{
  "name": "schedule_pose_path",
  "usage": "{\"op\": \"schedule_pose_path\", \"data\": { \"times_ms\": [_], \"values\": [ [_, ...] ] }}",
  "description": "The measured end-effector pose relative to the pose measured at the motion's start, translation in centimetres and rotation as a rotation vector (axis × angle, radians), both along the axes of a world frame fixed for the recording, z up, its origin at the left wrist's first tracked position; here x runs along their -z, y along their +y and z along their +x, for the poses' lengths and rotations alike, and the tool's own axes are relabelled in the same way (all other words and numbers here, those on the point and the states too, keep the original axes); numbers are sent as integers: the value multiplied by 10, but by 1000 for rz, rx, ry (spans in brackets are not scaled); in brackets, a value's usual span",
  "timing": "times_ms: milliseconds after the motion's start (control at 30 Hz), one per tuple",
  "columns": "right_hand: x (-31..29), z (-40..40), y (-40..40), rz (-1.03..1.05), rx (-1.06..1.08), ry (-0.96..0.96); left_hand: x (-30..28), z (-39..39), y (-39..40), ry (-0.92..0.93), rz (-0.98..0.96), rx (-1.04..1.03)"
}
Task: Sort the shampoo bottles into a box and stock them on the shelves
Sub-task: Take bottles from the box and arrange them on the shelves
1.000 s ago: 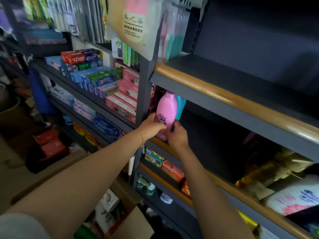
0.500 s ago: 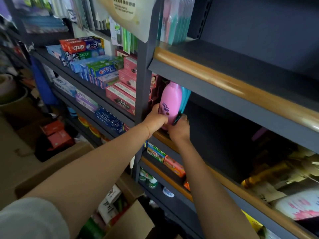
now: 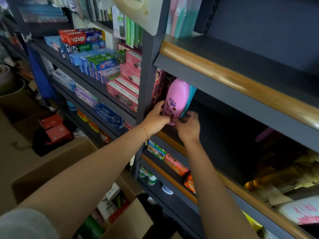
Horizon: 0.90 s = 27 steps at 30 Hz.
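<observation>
A pink shampoo bottle (image 3: 177, 99) stands upright at the left end of a dark shelf (image 3: 174, 142) with a wooden front lip. A teal bottle (image 3: 189, 97) stands right behind it, mostly hidden. My left hand (image 3: 156, 120) grips the pink bottle's lower left side. My right hand (image 3: 188, 125) holds the base of the bottles from the right, fingers curled at the teal one's foot. An open cardboard box (image 3: 131, 219) with more bottles sits on the floor below my arms.
A grey upright post (image 3: 146, 80) stands just left of the bottles. Toothpaste boxes (image 3: 101, 64) fill the shelves to the left. Soap bars (image 3: 174, 163) lie on the shelf below. To the right of the bottles the shelf is dark, with packets (image 3: 284, 183) at the far right.
The pink bottle has gone up and deeper onto the shelf, next to the teal one. Both hands followed it. My head moved closer.
</observation>
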State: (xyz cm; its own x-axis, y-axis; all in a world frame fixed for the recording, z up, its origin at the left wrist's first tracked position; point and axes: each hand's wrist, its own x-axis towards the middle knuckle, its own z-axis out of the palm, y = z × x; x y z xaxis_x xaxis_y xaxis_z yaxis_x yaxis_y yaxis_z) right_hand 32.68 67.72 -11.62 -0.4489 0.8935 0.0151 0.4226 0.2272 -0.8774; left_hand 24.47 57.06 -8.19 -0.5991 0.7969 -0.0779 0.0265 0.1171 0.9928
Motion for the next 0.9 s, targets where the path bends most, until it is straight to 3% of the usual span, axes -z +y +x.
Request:
{"op": "schedule_pose_path", "data": {
  "times_ms": [133,200,267,433,467,567,633,733,900],
  "values": [
    [3,26,-62,69,30,345,36,-1,-69,57,109,-141],
    [26,25,-101,-62,-88,353,73,-10,-116,38,63,-217],
    [68,14,-138,-223,-256,204,114,-18,-164,-27,-60,-311],
    [207,-14,-215,-594,-572,-435,237,-22,-286,-90,-520,-419],
    [232,-17,-229,-610,-602,-513,255,-19,-309,-30,-631,-393],
    [290,-29,-266,-585,-678,-687,300,-16,-362,379,-878,-350],
    [313,-36,-286,-552,-760,-812,320,-15,-386,542,-928,-357],
    [342,-44,-302,-518,-852,-970,335,-16,-401,623,-934,-357],
    [380,-60,-315,-497,-864,-1059,339,-13,-398,643,-715,-535]
  ]
}}
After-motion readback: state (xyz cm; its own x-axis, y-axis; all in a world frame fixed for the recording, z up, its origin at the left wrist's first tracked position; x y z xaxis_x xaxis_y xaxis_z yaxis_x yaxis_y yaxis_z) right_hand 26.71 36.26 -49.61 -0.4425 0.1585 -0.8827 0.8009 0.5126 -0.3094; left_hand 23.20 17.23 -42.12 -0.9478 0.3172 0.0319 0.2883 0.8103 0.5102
